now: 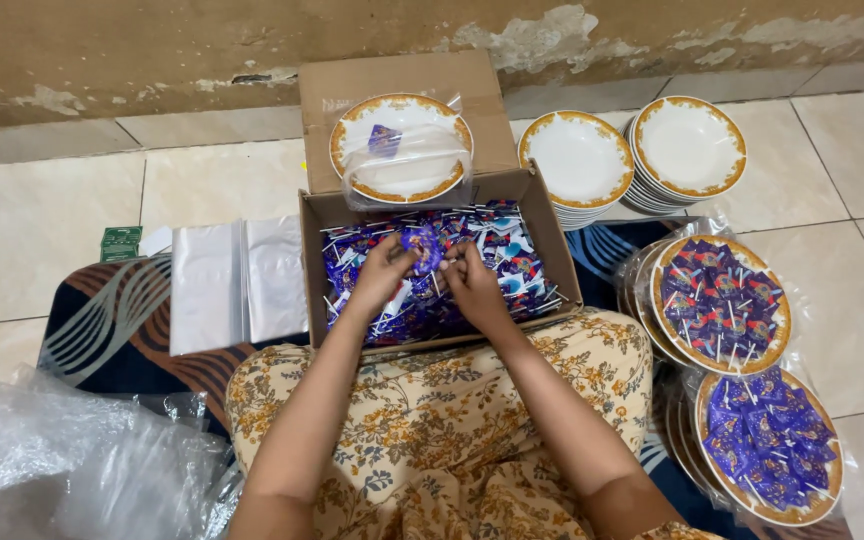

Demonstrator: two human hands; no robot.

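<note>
Floral fabric over the lap is filling the near edge as I'm watching from afar. Both hands are working inside the open cardboard box, over a heap of purple-wrapped lollipops. I'm seeing the left hand pinching a small bunch of lollipops, lifted just above the pile; the right hand is curling its fingers closed on the sticks below. A bagged gold-rimmed plate is resting on the box flap.

Head camera looks steeply down, close above the lap.
</note>
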